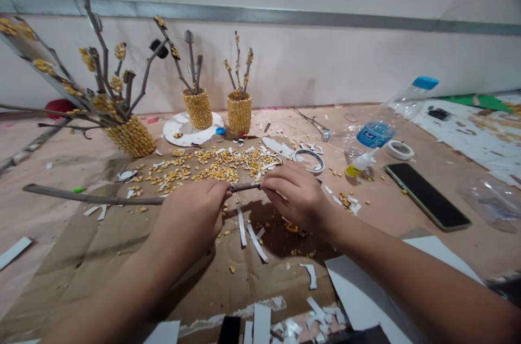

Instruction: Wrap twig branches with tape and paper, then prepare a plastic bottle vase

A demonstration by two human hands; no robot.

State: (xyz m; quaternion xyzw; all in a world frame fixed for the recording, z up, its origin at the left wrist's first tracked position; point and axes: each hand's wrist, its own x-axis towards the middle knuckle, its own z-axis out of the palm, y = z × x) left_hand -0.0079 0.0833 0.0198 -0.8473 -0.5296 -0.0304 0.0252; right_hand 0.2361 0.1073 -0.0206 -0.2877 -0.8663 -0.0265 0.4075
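Observation:
A thin brown twig (97,196) runs sideways above the cardboard sheet (85,257). My left hand (195,211) is wrapped round it, and its long end sticks out to the left. At the twig's right end, the fingers of my right hand (295,195) are pinched together, close to a small pale band; what lies under those fingertips is hidden. Beyond both hands, loose yellow corn kernels (217,170) are spread over the cardboard. White paper strips (256,242) lie below the hands.
Kernel-covered pots with twigs stand at the back: a large one (132,138) at left, two smaller (198,110) (239,115) near the wall. To the right are a tape roll (309,160), a glue bottle (360,164), a plastic bottle (374,134) and a phone (427,196).

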